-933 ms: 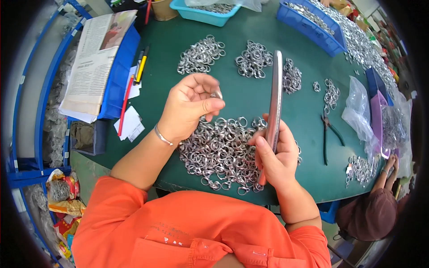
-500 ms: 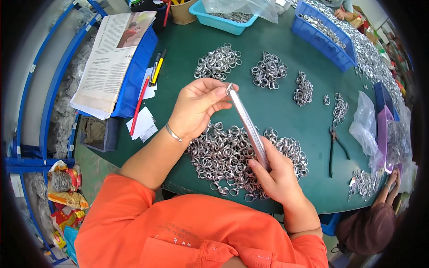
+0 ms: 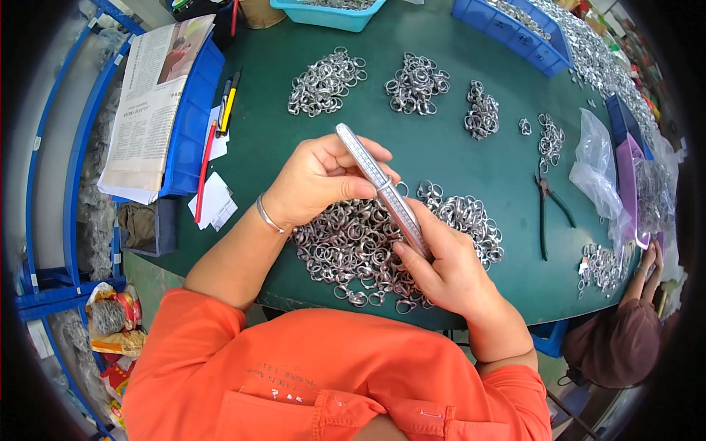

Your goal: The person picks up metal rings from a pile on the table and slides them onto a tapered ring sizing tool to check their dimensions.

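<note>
My right hand (image 3: 448,268) is closed around the thick lower end of a silver ring mandrel (image 3: 357,153), its tip pointing up and to the left. Around the mandrel's middle sits a metal ring (image 3: 384,185). My left hand (image 3: 312,180) pinches at this ring, thumb against its near side and fingers curled behind the mandrel. Below both hands spreads a large heap of silver rings (image 3: 342,246). Farther back lie smaller ring piles: one at the left (image 3: 326,82), one in the middle (image 3: 417,84) and one to the right (image 3: 482,110).
Pliers (image 3: 543,213) lie at the right near a plastic bag (image 3: 596,165) and more rings (image 3: 599,268). A blue bin (image 3: 515,33) stands at the back. Newspapers (image 3: 147,110), pens (image 3: 229,103) and paper slips are at left. Another person's arms (image 3: 643,279) reach in at the right.
The ring has moved from the mandrel's tip down to its middle, with my left hand following. The mandrel has tilted further left. The whole view has shifted slightly.
</note>
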Available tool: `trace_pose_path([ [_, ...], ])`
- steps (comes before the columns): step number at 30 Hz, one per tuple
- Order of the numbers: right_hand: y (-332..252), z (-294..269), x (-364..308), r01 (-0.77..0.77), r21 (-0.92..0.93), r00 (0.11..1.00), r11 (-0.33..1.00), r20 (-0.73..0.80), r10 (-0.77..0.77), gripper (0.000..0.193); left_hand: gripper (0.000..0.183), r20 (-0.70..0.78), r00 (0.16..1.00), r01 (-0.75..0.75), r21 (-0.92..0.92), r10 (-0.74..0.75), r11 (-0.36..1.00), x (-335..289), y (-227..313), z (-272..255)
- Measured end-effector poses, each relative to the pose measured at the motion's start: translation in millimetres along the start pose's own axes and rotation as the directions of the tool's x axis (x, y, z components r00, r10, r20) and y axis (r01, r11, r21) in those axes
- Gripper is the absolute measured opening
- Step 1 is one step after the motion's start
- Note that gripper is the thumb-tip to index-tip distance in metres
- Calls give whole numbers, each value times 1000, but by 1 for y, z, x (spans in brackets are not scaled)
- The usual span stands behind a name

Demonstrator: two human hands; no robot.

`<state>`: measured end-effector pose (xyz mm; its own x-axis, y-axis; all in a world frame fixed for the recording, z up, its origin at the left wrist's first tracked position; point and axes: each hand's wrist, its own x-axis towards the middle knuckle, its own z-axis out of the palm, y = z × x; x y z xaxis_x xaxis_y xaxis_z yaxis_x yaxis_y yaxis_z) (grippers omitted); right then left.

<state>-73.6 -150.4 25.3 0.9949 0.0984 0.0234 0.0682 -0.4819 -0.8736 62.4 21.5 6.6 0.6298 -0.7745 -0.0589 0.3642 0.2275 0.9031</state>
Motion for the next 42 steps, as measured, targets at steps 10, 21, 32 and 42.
trace_pose_path([
  [10, 1, -2, 0, 5, 192, 1000, 981, 22, -9, 40, 25, 150, 973, -199, 152, 177, 968, 6, -9, -6],
  [21, 8, -10, -2, 1, 672, 925, 741, -283, 255, 39, 9, -68, 937, -63, 932, 342, 357, 117, 16, -4],
  [32, 11, -12, 3, 201, 601, 831, 773, -523, 190, 38, 9, 137, 923, -200, 969, 360, 143, 123, 16, 0],
  [42, 13, -5, 4, 166, 575, 864, 801, -477, 163, 38, 15, 215, 968, -202, 974, -131, 103, 56, -10, 26],
])
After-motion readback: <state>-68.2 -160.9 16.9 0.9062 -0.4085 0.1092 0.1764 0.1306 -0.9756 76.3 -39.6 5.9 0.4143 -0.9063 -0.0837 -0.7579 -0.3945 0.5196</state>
